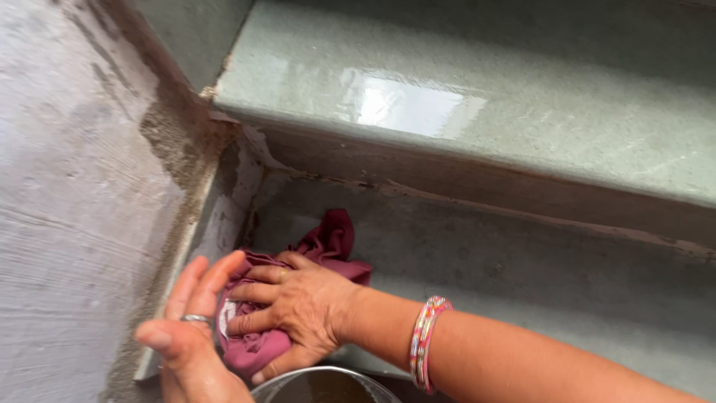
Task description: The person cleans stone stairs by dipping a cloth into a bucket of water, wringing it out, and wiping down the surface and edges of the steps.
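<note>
Here the right hand (302, 310) had its grip closed over a bunched maroon cloth (298, 298), while the left hand (190, 339) lay open, fingers flat against the wad's near side. The cloth sat on the lower stair step (522, 276), its long axis running from the grip up toward the riser. Just below the grip stood a metal bucket (324, 382); wet stone looked slippery, so the cloth might skid.

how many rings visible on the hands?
2. A silver ring on a finger of the left hand, and a gold ring on the right hand pressing the maroon cloth. Others may be hidden.
</note>
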